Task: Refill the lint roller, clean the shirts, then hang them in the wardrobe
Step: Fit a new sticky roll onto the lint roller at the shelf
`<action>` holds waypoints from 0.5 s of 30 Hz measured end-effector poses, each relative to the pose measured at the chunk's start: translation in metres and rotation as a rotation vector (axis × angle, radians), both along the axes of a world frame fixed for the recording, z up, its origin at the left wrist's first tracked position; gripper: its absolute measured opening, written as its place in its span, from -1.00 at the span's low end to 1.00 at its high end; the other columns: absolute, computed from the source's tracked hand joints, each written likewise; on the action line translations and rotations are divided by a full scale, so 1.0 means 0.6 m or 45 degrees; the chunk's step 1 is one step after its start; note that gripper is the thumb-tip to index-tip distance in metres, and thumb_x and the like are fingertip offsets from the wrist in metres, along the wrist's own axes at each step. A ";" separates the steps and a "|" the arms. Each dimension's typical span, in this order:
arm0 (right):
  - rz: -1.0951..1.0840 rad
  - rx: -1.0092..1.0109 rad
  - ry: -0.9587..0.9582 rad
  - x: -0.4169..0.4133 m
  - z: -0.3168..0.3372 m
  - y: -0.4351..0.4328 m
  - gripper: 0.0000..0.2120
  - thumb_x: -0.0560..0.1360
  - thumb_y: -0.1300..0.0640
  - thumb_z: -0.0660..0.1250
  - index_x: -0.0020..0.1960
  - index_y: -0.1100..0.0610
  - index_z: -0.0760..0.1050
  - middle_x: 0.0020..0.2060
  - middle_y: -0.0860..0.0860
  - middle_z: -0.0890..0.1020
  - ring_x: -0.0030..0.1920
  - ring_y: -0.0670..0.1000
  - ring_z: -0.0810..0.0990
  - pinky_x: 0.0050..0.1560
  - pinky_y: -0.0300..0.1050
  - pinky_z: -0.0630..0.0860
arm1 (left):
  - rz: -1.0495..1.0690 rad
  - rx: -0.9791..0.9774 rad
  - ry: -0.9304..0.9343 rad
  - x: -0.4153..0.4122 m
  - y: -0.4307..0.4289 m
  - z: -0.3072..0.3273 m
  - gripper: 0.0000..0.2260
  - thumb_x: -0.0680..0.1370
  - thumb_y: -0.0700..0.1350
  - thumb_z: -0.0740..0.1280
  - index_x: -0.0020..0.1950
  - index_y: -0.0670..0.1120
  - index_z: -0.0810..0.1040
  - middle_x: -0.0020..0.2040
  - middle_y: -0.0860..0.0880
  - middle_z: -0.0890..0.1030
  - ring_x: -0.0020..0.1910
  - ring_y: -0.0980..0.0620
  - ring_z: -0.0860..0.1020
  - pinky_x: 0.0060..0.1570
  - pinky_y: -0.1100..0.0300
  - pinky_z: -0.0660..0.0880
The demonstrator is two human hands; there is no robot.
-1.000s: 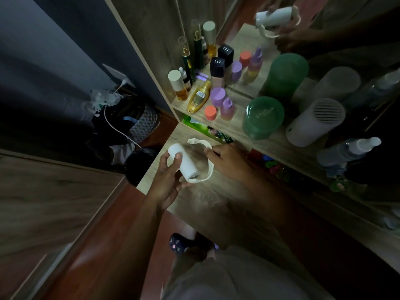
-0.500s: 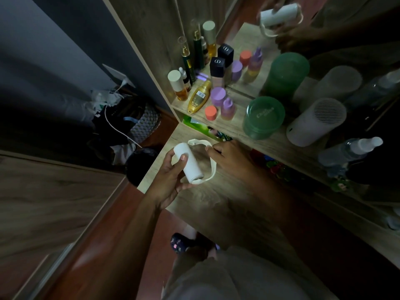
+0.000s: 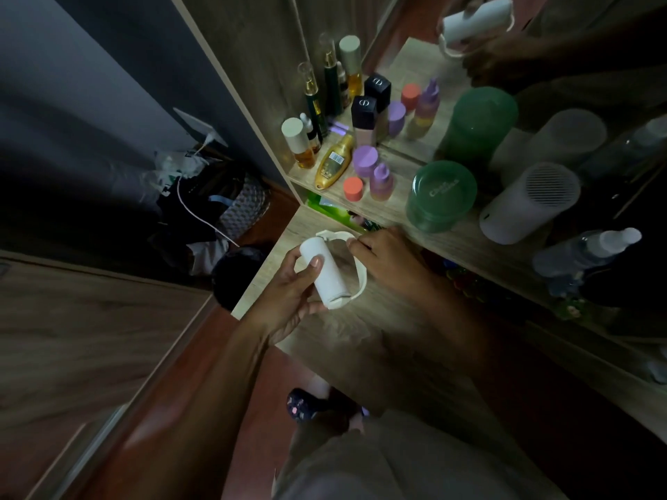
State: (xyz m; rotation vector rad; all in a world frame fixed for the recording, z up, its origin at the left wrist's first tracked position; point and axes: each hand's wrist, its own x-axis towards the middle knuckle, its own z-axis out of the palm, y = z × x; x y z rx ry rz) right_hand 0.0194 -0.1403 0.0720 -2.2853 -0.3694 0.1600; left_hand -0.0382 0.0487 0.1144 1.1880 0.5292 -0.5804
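A white lint roller (image 3: 326, 270) is held over the left end of a wooden dressing table (image 3: 361, 326). My left hand (image 3: 288, 295) wraps around its white roll, thumb on top. A curved white handle loop (image 3: 357, 279) arcs around the roll's right side. My right hand (image 3: 386, 256) pinches the loop near its upper end. No shirts or wardrobe interior are in view. The mirror above reflects the roller and both hands.
A raised shelf (image 3: 462, 236) behind the hands carries several cosmetic bottles, a green lidded jar (image 3: 438, 194), a white cylinder (image 3: 528, 203) and a spray bottle (image 3: 584, 252). A bag and white cable (image 3: 202, 218) lie on the floor at left. A wooden panel (image 3: 90, 319) stands lower left.
The roller has tilted more upright and shifted slightly right and up in my hands. My right hand has slid along the handle loop toward its top.
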 end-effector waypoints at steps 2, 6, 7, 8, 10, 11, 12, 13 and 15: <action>0.005 0.001 0.013 0.001 0.002 -0.001 -0.61 0.60 0.02 0.27 -0.38 0.01 0.30 -0.49 0.03 0.44 -0.43 0.09 0.50 -0.33 -0.04 0.42 | -0.008 -0.011 0.024 -0.003 -0.003 0.001 -0.59 0.63 -0.06 0.28 0.47 -0.05 0.33 0.24 -0.18 0.59 0.19 -0.13 0.62 -0.15 0.00 0.66; 0.020 -0.030 0.028 -0.004 -0.001 0.000 -0.62 0.60 0.00 0.27 -0.38 0.03 0.38 -0.44 0.15 0.57 -0.38 0.12 0.53 -0.30 -0.09 0.37 | -0.015 -0.001 0.055 -0.011 -0.005 -0.003 -0.51 0.56 -0.01 0.32 0.47 -0.06 0.32 0.35 -0.24 0.52 0.32 -0.22 0.55 -0.14 -0.01 0.65; 0.027 -0.040 0.024 -0.005 -0.001 0.000 -0.61 0.60 0.00 0.27 -0.38 0.07 0.43 -0.40 0.19 0.61 -0.35 0.16 0.57 -0.29 -0.05 0.42 | -0.024 0.007 0.053 -0.012 -0.005 -0.004 -0.52 0.57 -0.01 0.31 0.47 -0.06 0.32 0.33 -0.23 0.53 0.28 -0.20 0.57 -0.14 0.00 0.65; 0.037 -0.055 0.020 -0.005 -0.003 0.000 -0.62 0.60 0.02 0.27 -0.36 0.13 0.49 -0.37 0.21 0.63 -0.32 0.19 0.60 -0.27 -0.02 0.46 | -0.034 0.012 0.050 -0.012 -0.003 -0.005 -0.55 0.60 -0.02 0.29 0.47 -0.06 0.32 0.30 -0.22 0.54 0.24 -0.18 0.58 -0.13 -0.01 0.65; 0.049 -0.073 0.022 -0.005 -0.004 0.001 -0.63 0.60 0.03 0.26 -0.30 0.20 0.55 -0.35 0.22 0.64 -0.28 0.21 0.62 -0.24 0.00 0.49 | -0.052 0.021 0.046 -0.012 0.000 -0.006 -0.59 0.63 -0.04 0.27 0.47 -0.06 0.32 0.28 -0.20 0.57 0.23 -0.19 0.60 -0.07 -0.04 0.66; 0.043 -0.074 0.052 -0.004 -0.003 0.003 -0.62 0.61 0.01 0.25 -0.30 0.19 0.54 -0.35 0.20 0.63 -0.28 0.20 0.61 -0.24 -0.02 0.48 | -0.059 0.022 0.043 -0.011 0.001 -0.005 -0.59 0.63 -0.03 0.27 0.47 -0.06 0.32 0.29 -0.21 0.58 0.24 -0.20 0.60 -0.03 -0.06 0.66; 0.044 -0.073 0.092 -0.003 -0.001 0.004 -0.62 0.61 0.00 0.24 -0.31 0.15 0.51 -0.36 0.18 0.62 -0.28 0.18 0.59 -0.24 -0.05 0.44 | -0.061 0.018 0.041 -0.011 0.002 -0.004 -0.58 0.62 -0.03 0.28 0.47 -0.05 0.33 0.29 -0.21 0.58 0.24 -0.20 0.60 0.00 -0.07 0.66; 0.048 -0.066 0.129 -0.001 -0.001 0.005 -0.63 0.62 0.00 0.24 -0.33 0.11 0.47 -0.37 0.17 0.60 -0.29 0.16 0.58 -0.24 -0.07 0.42 | -0.060 0.008 0.041 -0.011 0.002 -0.001 -0.56 0.61 -0.01 0.29 0.47 -0.05 0.33 0.27 -0.19 0.60 0.22 -0.18 0.62 0.02 -0.07 0.65; 0.032 -0.018 0.204 0.003 -0.001 0.006 -0.60 0.60 0.00 0.26 -0.39 0.07 0.40 -0.40 0.16 0.59 -0.30 0.16 0.58 -0.24 -0.02 0.44 | -0.055 -0.024 0.041 -0.012 0.001 0.001 -0.53 0.58 0.00 0.29 0.47 -0.06 0.33 0.20 -0.14 0.65 0.14 -0.12 0.66 0.04 -0.07 0.63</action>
